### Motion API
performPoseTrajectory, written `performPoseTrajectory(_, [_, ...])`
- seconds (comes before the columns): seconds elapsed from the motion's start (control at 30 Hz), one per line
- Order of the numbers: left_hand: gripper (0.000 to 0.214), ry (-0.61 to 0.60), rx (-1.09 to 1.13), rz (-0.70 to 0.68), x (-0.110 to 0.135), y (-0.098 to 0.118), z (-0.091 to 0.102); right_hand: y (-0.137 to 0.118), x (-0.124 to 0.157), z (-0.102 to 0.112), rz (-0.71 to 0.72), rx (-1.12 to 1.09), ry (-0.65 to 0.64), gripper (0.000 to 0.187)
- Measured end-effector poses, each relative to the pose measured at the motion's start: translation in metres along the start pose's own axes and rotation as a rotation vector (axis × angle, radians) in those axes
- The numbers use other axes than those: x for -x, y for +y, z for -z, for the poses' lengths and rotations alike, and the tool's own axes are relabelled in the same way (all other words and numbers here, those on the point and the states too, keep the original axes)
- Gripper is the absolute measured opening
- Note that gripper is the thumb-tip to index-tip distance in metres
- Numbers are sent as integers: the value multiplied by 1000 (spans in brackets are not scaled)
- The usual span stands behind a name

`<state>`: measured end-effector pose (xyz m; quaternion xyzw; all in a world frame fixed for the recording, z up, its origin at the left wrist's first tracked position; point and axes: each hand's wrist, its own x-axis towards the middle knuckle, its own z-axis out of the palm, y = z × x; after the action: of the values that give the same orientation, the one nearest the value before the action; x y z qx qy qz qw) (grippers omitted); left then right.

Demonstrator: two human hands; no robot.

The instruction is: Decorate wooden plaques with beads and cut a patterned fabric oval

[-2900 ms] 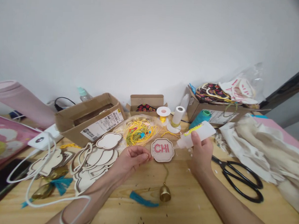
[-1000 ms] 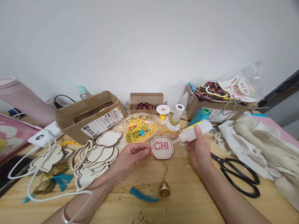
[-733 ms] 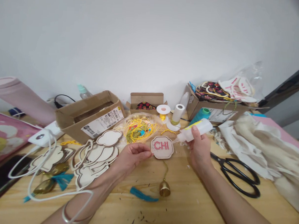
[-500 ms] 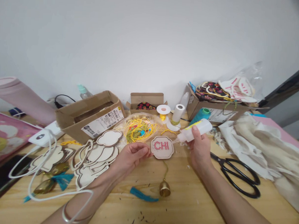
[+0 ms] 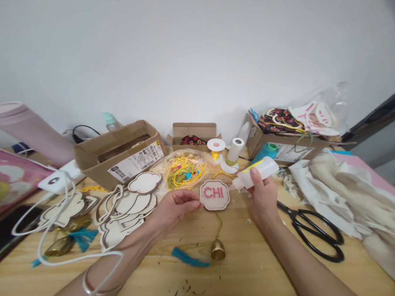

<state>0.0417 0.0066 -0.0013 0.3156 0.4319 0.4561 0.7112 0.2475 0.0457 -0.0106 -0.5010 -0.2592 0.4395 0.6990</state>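
My left hand (image 5: pixel 177 210) pinches the left edge of a scalloped wooden plaque (image 5: pixel 214 195) with pink "CHI" lettering. My right hand (image 5: pixel 264 199) grips a white squeeze bottle (image 5: pixel 258 172) with a yellow label, its nozzle pointing left and stopping just short of the plaque's upper right edge. Below the plaque, a thin cord runs down to a small brass bell (image 5: pixel 218 249) on the wooden table (image 5: pixel 244 281). A teal tassel (image 5: pixel 189 257) lies beside the bell. Stacked wooden cutouts (image 5: pixel 126 206) lie left of my left hand.
A bag of yellow cord (image 5: pixel 183 172) and a white spool (image 5: pixel 235 152) stand behind the plaque, with cardboard boxes (image 5: pixel 118 157) at the back. Black scissors (image 5: pixel 314 231) lie right of my right hand, beside crumpled cream fabric (image 5: pixel 346 193).
The bottle has swung from a steeper tilt to nearly level, with my right hand now slightly nearer the plaque. My left hand still holds the plaque in place.
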Motion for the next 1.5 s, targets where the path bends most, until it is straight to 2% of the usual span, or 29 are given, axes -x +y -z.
performPoseTrajectory(0.13, [26, -34, 40, -23, 0, 0, 0, -2, 0, -1, 24, 39, 22, 47])
performPoseTrajectory(0.27, [25, -7, 60, -6, -1, -2, 1, -4, 1, -2, 20, 53, 18, 47])
performPoseTrajectory(0.63, [25, 13, -18, -3, 0, 2, -3, -2, 2, -2, 6, 16, 24, 51])
performPoseTrajectory(0.93, [31, 15, -50, 13, 0, -2, 0, -6, 4, -4, 86, 124, -35, 50])
performPoseTrajectory(1.3, [28, -50, -96, -81, -1, -2, 5, -2, 9, -2, 173, 333, -162, 41])
performPoseTrajectory(1.5, [23, -55, -44, -76, -4, -7, 6, 0, 9, 0, 173, 304, -150, 39])
